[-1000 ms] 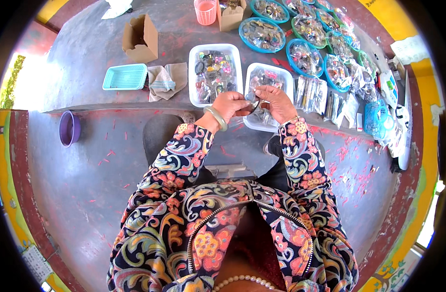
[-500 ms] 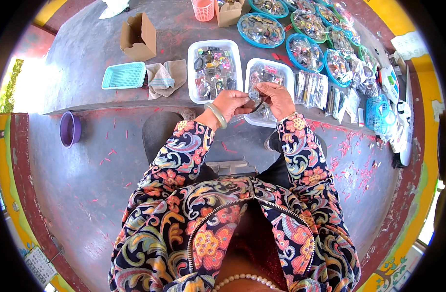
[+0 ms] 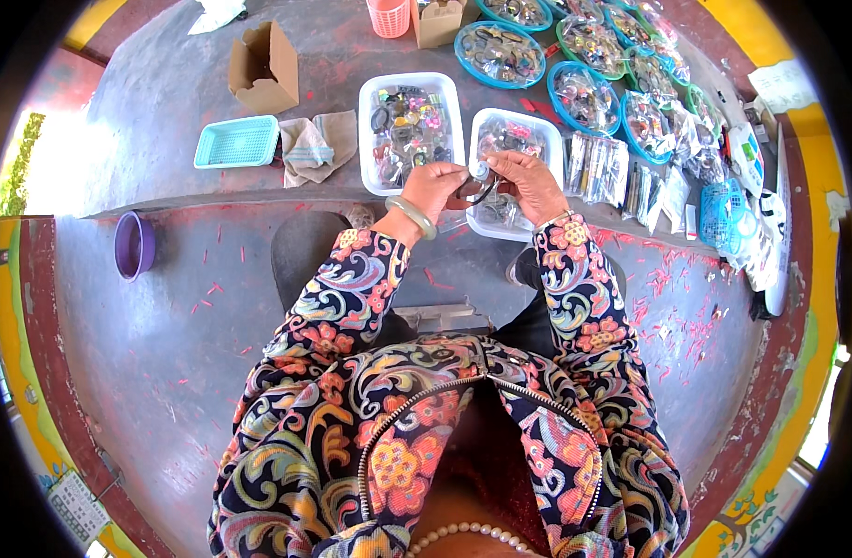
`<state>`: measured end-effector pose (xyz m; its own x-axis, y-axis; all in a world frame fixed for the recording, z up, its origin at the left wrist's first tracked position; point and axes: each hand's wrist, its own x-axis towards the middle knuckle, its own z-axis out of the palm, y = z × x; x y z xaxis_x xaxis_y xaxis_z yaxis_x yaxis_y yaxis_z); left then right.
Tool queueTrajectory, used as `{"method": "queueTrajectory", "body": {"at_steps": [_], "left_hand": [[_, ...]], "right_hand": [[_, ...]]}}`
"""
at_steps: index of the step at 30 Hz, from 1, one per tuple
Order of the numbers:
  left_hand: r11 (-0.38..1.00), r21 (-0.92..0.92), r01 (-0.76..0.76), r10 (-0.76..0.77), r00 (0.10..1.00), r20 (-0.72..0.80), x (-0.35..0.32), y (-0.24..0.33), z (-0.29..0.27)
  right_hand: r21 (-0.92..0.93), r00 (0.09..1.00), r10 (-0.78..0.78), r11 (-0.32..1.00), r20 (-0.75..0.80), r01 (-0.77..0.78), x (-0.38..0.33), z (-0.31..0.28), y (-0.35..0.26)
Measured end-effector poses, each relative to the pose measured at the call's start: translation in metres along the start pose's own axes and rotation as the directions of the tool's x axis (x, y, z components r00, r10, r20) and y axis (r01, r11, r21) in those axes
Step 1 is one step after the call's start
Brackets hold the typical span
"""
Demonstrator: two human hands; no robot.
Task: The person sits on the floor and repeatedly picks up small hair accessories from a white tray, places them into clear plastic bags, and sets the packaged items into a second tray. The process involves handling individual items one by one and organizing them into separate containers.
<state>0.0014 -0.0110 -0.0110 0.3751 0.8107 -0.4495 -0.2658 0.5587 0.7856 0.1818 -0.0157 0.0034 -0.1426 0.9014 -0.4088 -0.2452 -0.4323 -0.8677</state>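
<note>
Both hands have stayed over the near edge of the grey stone table [image 3: 166, 112], barely shifted. Left hand [image 3: 437, 189] and right hand [image 3: 530, 184] each pinch, fingers closed, a small dark ring-shaped trinket with a pale bead [image 3: 480, 180] between them. It looks mid-handling, not yet laid down. Two white rectangular trays [image 3: 366, 130] of packeted trinkets lie just beyond; round blue-rimmed baskets [image 3: 500, 54] of clear packets curve toward the far right corner.

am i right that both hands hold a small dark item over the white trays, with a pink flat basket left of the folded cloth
Not quite. The head view shows the flat basket is light blue, not pink. It does lie left of the folded cloth, and both hands, left hand and right hand, hold the small dark item over the white trays.
</note>
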Motion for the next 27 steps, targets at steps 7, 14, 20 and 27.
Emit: {"method": "queueTrajectory", "body": {"at_steps": [7,14,20,27], "left_hand": [[0.972,0.225,-0.062,0.084,0.992,-0.092,0.006,-0.004,-0.007],[0.973,0.225,-0.052,0.068,0.996,-0.064,0.005,-0.006,-0.005],[0.989,0.144,0.024,-0.018,0.999,-0.045,0.006,-0.008,-0.008],[0.996,0.058,0.060,-0.057,0.996,-0.062,0.001,-0.006,-0.003]], "right_hand": [[-0.033,0.998,0.050,0.998,-0.049,-0.051,0.001,-0.001,0.001],[-0.037,0.999,0.020,0.999,-0.049,-0.022,0.007,-0.011,0.007],[-0.031,0.996,-0.014,0.999,-0.088,0.011,0.007,-0.009,0.009],[-0.101,0.998,-0.012,0.995,-0.067,0.005,0.004,-0.005,0.003]]}}
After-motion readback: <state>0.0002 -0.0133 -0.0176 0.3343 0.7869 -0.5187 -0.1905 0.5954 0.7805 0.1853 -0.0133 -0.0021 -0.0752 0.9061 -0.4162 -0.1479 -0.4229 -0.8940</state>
